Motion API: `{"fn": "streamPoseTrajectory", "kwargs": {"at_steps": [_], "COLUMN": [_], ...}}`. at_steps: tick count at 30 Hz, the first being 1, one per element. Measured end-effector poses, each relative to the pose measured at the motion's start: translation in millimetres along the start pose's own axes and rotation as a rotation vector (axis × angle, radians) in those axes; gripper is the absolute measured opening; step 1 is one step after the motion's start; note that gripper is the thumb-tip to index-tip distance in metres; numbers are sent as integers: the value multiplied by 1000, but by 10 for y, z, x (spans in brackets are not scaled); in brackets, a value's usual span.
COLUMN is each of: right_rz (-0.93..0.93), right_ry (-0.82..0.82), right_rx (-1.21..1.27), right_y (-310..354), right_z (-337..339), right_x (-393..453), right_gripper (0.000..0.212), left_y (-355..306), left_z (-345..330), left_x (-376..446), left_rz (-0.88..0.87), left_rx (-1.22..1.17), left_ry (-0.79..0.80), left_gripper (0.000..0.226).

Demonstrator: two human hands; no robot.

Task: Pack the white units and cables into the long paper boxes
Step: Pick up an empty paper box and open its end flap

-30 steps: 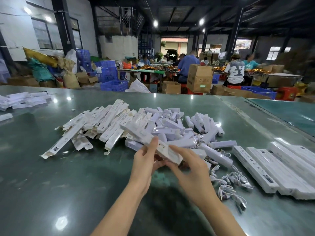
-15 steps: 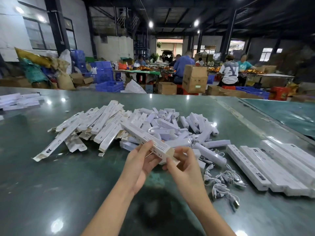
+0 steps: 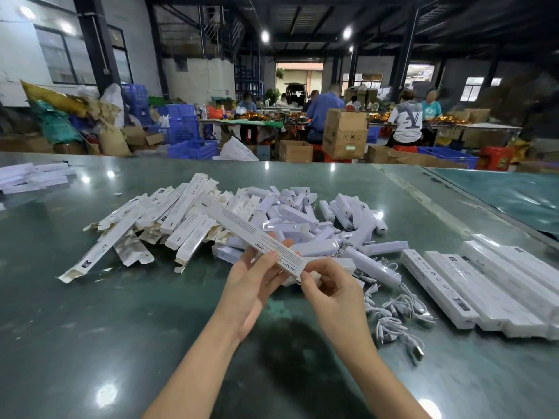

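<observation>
Here the step in hand looks to be working the flap at the near end of one long paper box (image 3: 254, 237), held above the desk (image 3: 121, 328) in front of the piles. The left hand (image 3: 251, 285) grips the box near its near end, thumb on top and fingers curled beneath, so the box slants away up and to the left over the heap of flat boxes (image 3: 145, 225). The right hand (image 3: 329, 285) pinches at the box's near end, fingers drawn together on what seems to be the flap; whether the box is already loaded cannot be told. To do this well, I would keep the left grip close to the worked end so the thin card does not bow, and hold the box level enough that nothing inside can slide toward the far end. The right fingers should fold or lift the flap along its crease rather than tug it, since paper this light tears at the corners. The white units (image 3: 305, 228) lie heaped just beyond the hands, the cables (image 3: 393, 313) are at the right, and closed boxes (image 3: 484, 285) are lined up beside them.
</observation>
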State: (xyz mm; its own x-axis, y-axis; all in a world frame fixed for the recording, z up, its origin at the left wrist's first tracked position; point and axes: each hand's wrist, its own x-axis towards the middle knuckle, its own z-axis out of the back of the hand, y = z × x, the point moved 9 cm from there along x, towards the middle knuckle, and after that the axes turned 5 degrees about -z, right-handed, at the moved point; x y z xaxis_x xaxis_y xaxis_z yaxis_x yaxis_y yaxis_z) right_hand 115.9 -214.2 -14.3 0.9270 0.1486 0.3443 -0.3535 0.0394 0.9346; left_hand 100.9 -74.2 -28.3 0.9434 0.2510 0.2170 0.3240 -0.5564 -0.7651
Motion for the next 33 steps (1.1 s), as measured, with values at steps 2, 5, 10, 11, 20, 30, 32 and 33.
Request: {"fn": "streamPoseTrajectory", "kwargs": {"at_steps": [2, 5, 10, 11, 20, 30, 32, 33], "right_rz": [-75, -191, -333, -356, -410, -403, -415, -421], "right_ry": [-9, 7, 75, 98, 175, 240, 254, 256], "right_rx": [68, 289, 546, 567, 735, 700, 682, 666], "right_y": [-66, -142, -179, -194, -184, -224, -246, -260], "right_z": [-4, -49, -117, -131, -175, -140, -134, -130], "right_x": [4, 7, 4, -5, -8, 26, 28, 30], "right_gripper": [15, 21, 18, 19, 18, 33, 37, 39], "left_y": [-24, -13, 9, 11, 23, 61, 77, 87], "left_z": [-5, -16, 16, 18, 47, 7, 19, 22], "left_x": [0, 3, 12, 11, 14, -17, -21, -22], "left_rz": [-19, -21, 9, 12, 31, 59, 75, 84], "left_rx": [30, 34, -77, -79, -92, -55, -45, -43], "left_ry": [3, -5, -21, -20, -36, -17, -23, -23], "left_gripper": [38, 36, 34, 33, 30, 40, 43, 42]}}
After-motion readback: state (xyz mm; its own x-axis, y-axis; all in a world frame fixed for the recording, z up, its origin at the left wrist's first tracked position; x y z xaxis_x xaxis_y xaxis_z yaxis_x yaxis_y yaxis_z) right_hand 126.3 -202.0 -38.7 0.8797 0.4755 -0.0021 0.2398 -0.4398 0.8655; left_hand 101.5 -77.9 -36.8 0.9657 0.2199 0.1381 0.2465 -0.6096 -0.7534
